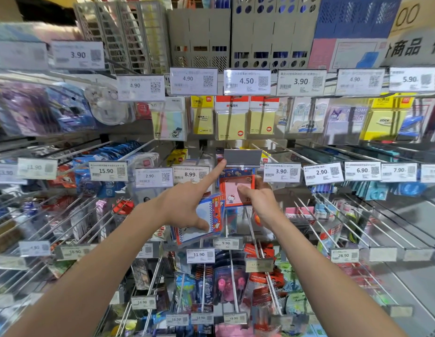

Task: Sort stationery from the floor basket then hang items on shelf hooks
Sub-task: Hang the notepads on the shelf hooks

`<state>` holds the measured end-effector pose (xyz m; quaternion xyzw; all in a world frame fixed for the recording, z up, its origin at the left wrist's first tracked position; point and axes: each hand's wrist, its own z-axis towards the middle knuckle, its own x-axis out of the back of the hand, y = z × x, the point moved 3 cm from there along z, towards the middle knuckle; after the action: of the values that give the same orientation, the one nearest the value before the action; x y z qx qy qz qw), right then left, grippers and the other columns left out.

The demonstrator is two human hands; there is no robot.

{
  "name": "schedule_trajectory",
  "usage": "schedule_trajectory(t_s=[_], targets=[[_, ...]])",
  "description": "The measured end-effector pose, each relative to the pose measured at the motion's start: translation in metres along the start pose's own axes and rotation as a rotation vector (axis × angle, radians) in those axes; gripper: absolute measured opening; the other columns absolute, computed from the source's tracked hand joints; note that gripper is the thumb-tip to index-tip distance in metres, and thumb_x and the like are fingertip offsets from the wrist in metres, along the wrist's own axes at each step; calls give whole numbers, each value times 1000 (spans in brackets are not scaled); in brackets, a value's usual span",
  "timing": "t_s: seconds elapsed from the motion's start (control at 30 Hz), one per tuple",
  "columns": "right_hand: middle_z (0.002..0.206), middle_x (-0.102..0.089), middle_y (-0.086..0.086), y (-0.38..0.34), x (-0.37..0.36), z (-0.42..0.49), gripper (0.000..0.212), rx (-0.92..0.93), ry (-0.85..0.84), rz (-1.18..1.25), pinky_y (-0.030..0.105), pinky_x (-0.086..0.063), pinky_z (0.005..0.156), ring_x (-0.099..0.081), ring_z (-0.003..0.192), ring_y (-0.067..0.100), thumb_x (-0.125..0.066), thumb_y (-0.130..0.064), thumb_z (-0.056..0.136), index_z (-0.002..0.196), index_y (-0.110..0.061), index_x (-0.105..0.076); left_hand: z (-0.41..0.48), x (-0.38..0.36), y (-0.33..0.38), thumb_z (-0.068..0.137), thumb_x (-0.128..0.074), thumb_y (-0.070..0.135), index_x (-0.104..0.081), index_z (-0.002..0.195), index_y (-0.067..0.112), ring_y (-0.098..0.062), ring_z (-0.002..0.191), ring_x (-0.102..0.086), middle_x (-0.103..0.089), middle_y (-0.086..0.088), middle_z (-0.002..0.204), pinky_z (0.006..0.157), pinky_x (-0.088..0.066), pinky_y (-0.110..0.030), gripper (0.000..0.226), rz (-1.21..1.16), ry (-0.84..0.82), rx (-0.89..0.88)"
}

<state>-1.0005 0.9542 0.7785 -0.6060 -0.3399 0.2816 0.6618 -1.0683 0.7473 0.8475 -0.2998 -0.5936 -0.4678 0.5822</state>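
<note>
1. Red-orange cartoon-cat notepad pack (237,190): this one pack is held up at the front of a middle-row hook, just under a flipped-up grey label holder (243,156).
2. Right hand (262,205): it pinches the pack's right edge, with the thumb on the front and the other fingers behind.
3. Left hand (185,203): its forefinger is stretched up and its tip touches the left corner of the grey label holder. Its thumb clamps a bundle of blue-and-white packs (199,222) against the palm. I cannot tell how many packs are in the bundle.
4. Row above: two yellow sticky-note pads with red headers (231,120) hang side by side. A yellow-headed pad hangs to their left and a pastel one further left.
5. Price labels (247,81) above that row: six can be read, showing 4.90, 4.90, 4.50, 3.90, 4.90 and 5.90.
6. Wire hooks (306,210) to the right of the hands: several are bare at the front, and others carry small packs.
7. Top shelf: grey file boxes (199,37) and a blue one stand upright. What they hold cannot be made out.
</note>
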Motion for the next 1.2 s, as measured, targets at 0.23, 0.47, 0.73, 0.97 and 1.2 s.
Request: schedule_trajectory(t_s=[0.23, 0.47, 0.73, 0.97, 1.2], targets=[[132, -62, 5, -8, -8, 8, 19, -93, -4, -72, 45, -42, 109, -58, 120, 30, -58, -30, 93, 111, -25, -61, 3, -4, -5, 72, -93, 37, 33, 144, 60, -33, 73, -67, -70, -14, 71, 85, -56, -50, 147, -123, -14, -22], [141, -60, 4, 63, -11, 121, 94, -121, -82, -157, 52, -44, 110, -59, 126, 32, -60, -63, 61, 149, -39, -37, 6, -14, -5, 73, -91, 40, 29, 146, 62, -33, 72, -67, -72, -13, 77, 81, -56, -53, 142, -234, 16, -23], [73, -62, 8, 18, 5, 0, 46, 21, 106, -263, 37, -41, 71, -59, 76, 28, -48, -43, 104, 71, -12, -56, 2, -36, -8, 81, -82, 44, 17, 152, 60, -35, 81, -69, -73, -15, 84, 83, -55, -60, 123, -367, 188, 9], [89, -68, 7, 36, -6, -46, 34, 173, -62, -10, 43, -56, 68, -69, 76, 24, -79, -41, 86, 100, -16, -60, -11, -76, -4, 87, -81, 34, -11, 156, 59, -3, 101, -69, -69, 19, 122, 89, -57, -36, 102, -592, 411, 49], [120, -65, 17, 42, -14, -60, 29, 249, 11, 144, 28, -58, 71, -72, 91, 15, -81, -12, 86, 109, -27, -73, -14, -101, 6, 87, -82, 34, -29, 155, 48, 6, 120, -59, -53, 26, 141, 97, -50, -20, 87, -844, 449, 161]])
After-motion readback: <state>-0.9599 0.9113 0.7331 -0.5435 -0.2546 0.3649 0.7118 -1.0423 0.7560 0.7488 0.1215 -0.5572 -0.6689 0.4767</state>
